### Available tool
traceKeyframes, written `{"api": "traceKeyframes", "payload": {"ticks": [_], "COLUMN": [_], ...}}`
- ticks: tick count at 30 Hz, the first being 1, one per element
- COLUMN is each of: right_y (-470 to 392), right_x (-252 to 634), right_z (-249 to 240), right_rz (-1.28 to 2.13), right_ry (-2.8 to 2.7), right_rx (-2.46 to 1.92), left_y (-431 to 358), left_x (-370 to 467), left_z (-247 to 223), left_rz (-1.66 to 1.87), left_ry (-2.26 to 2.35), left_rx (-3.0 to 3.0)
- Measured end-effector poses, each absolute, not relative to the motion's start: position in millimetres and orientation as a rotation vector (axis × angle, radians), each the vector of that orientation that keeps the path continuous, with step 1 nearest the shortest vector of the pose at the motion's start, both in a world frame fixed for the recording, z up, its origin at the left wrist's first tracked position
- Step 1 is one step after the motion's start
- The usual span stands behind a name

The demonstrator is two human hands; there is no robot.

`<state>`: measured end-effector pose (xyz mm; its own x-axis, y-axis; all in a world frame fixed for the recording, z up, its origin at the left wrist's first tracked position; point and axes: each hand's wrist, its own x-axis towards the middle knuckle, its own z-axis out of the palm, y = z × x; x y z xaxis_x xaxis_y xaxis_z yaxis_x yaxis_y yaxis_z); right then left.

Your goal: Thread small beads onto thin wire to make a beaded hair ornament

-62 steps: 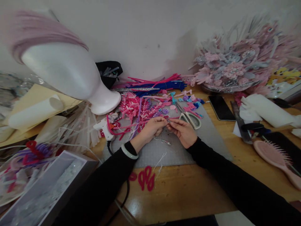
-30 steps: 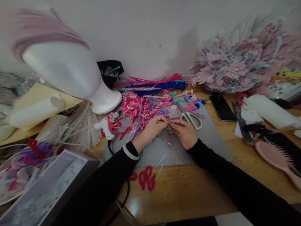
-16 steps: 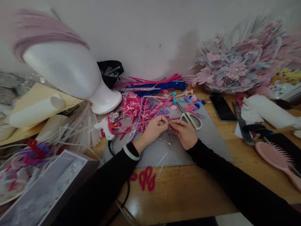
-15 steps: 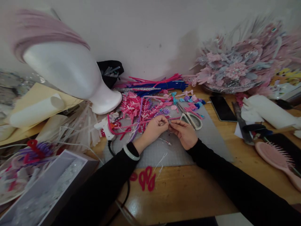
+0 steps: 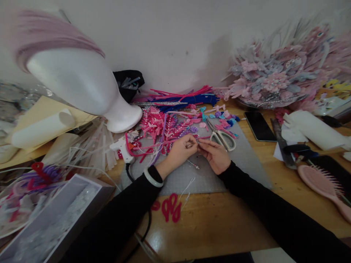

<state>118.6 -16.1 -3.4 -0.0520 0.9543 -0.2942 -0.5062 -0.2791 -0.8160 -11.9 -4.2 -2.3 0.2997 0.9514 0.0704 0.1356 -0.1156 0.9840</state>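
Over the grey cutting mat (image 5: 216, 182), my left hand (image 5: 179, 152) and my right hand (image 5: 216, 156) meet with thumbs and forefingers pinched together. Whatever sits between the fingertips is tiny and mostly hidden. Just below them shows a short beaded strand (image 5: 193, 164); I cannot tell whether it joins what I hold. Loops of thin white thread (image 5: 157, 147) lie left of my left hand. Pink chenille pieces with beads (image 5: 155, 126) are heaped behind it. Scissors with pale handles (image 5: 227, 141) rest beyond my right hand.
A white mannequin head (image 5: 74, 80) stands at left, near a white glue gun (image 5: 123, 150) with a black cord. Bent red chenille loops (image 5: 172, 208) lie at the front. At right are a phone (image 5: 260, 126), a pink hairbrush (image 5: 318, 179) and a large pink floral piece (image 5: 276, 80).
Both hands stay in nearly the same place, still pinched together. Only a slight shift of the fingers shows.
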Motion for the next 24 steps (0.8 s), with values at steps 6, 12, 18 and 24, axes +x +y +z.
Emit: {"api": "traceKeyframes", "payload": {"ticks": [6,12,18,24], "right_y": [-15.7,-14.9,-13.7,-13.4], "right_x": [119.0,119.5,121.5,121.9], "right_z": [-5.0,-6.7,-7.1,-9.0], "right_rz": [1.637,1.673,1.788,1.775], "right_ry": [-0.581,-0.569,-0.495,-0.557], "right_rx": [-0.986,-0.967,-0.921,-0.921], "left_y": [-4.9,-5.5,-6.9,-6.7], "left_x": [-11.2,-10.6,-10.4,-10.6], "left_z": [0.1,0.5,0.9,1.7], "left_rz": [0.988,1.005,1.043,1.031], "left_ry": [1.045,1.047,1.057,1.067], "left_rx": [1.490,1.458,1.460,1.475]}}
